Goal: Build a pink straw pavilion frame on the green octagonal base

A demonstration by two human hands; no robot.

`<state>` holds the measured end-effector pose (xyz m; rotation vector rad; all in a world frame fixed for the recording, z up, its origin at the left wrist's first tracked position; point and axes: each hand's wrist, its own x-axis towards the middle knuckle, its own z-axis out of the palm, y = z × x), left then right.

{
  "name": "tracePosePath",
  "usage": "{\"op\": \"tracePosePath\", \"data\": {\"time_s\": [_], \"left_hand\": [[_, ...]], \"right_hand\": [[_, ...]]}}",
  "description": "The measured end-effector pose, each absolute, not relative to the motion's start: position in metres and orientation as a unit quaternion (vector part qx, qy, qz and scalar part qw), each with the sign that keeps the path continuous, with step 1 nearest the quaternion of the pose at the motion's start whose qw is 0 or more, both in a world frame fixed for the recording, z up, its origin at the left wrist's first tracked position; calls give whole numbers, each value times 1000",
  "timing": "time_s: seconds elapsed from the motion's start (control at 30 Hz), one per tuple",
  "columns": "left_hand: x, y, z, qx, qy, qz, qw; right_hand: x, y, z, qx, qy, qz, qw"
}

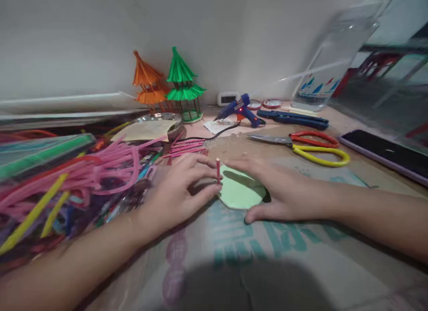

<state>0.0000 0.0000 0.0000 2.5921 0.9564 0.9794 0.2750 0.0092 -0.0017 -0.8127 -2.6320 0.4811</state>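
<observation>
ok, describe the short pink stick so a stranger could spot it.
Start at the cardboard-covered table, centre. On it lies a pale green paper piece between both hands. The pink stick stands upright at its left edge, in the left hand; the other pink sticks lie flat.

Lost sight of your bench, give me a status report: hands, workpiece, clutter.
Left hand pinching short pink stick upright on pale green card piece. Right hand flat, pressing card. Yellow-and-red-handled scissors beyond, apart.
</observation>
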Motion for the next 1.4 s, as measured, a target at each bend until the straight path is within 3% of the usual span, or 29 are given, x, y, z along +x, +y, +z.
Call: {"op": "tracePosePath", "data": {"time_s": [0.43,0.83,1.03,1.4], "left_hand": [[1,3,-2,877,321,344,97],[-10,7,-5,847,329,418,-19],[-29,46,-14,848,460,246,-96],[-42,76,-29,828,528,160,-101]], "right_hand": [[273,9,2,-301,-922,179,163],[270,9,12,-306,-922,191,140],[274,8,15,-336,-909,224,103],[273,9,10,-343,-909,190,143]]}}
